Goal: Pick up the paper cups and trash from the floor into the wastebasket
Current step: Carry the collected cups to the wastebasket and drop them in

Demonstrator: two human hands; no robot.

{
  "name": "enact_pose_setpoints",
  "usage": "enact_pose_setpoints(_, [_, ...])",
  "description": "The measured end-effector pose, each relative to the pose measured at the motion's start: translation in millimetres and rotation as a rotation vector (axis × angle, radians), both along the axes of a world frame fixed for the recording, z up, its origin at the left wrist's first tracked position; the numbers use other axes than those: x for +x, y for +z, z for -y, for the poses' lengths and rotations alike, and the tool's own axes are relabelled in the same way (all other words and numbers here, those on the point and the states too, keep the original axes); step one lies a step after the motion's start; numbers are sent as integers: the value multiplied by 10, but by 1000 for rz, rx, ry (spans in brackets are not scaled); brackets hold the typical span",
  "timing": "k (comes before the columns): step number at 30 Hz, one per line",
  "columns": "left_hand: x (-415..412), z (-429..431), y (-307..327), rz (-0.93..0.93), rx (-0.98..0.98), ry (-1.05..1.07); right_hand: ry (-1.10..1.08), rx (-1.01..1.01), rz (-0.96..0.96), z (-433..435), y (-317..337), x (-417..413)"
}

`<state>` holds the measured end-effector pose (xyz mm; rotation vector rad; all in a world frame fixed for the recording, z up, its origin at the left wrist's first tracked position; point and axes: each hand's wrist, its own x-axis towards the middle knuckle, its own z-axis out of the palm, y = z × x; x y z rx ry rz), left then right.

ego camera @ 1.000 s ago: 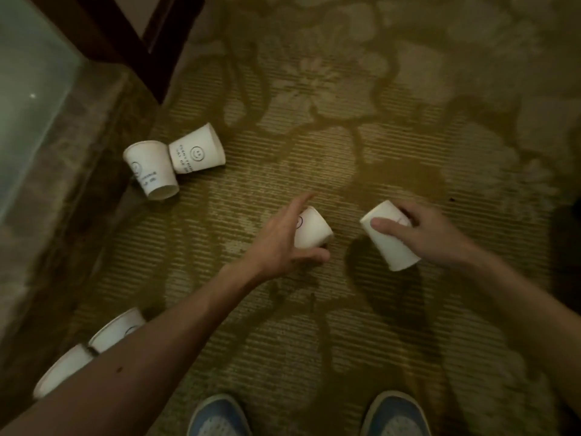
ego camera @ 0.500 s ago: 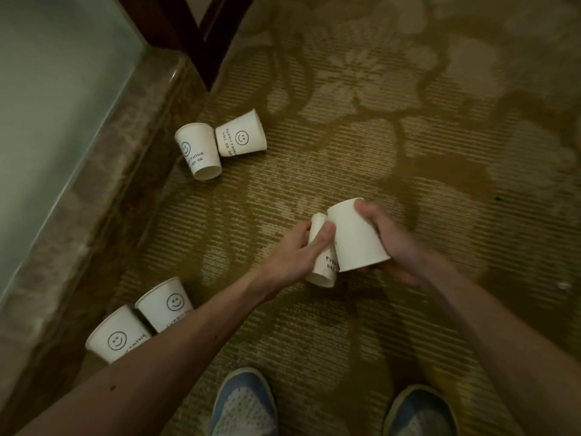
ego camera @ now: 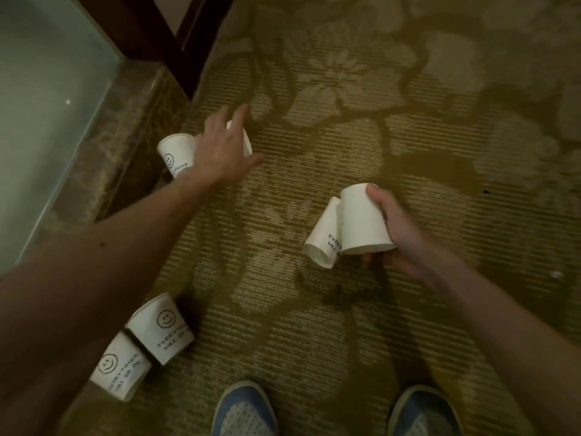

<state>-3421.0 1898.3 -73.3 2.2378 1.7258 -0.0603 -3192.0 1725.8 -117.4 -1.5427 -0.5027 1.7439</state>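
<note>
Right hand (ego camera: 399, 234) is closed round front cup (ego camera: 361, 218), thumb on top, fingers underneath. Side cup (ego camera: 323, 237) is pinned against it and not seen to be nested. Both are held off the carpet, well apart from the stone ledge (ego camera: 125, 146).

Left hand (ego camera: 221, 149) is spread, fingers straight, over hidden cup (ego camera: 246, 143) near the ledge. Contact cannot be told.

Smiley cup (ego camera: 174, 155) lies between that one and the ledge. Near cup (ego camera: 160, 328) and nearest cup (ego camera: 121, 366) are lying by the ledge's closer end. Wastebasket not in view.

Risks:
- Side cup is likely to be dropped if the grip is eased or a third cup is added unnested.
- Hidden cup could be rolled off or crushed by a flat-handed grab.
- Smiley cup could be knocked into the ledge.
</note>
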Motion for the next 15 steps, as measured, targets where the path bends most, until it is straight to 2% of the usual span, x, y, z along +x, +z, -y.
enact_pose_setpoints(4, [-18,-202,-130,-24,-196,20,13,7,20,21,38,11])
enact_pose_setpoints(8, [-25,-163,-272,-134,-114,25,8,-33,37,126,84,106])
enact_pose_setpoints(10, [22,-108,-295,-174,-142,63,-17,-63,28,209,103,177])
enact_pose_setpoints(11, [69,-80,-284,-125,-219,116,-35,-69,17,247,104,217])
enact_pose_setpoints(13, [209,60,-189,99,-422,209,-79,-79,-10,296,105,281])
enact_pose_setpoints(15, [377,252,-144,240,-513,153,-128,-90,-55,333,123,329])
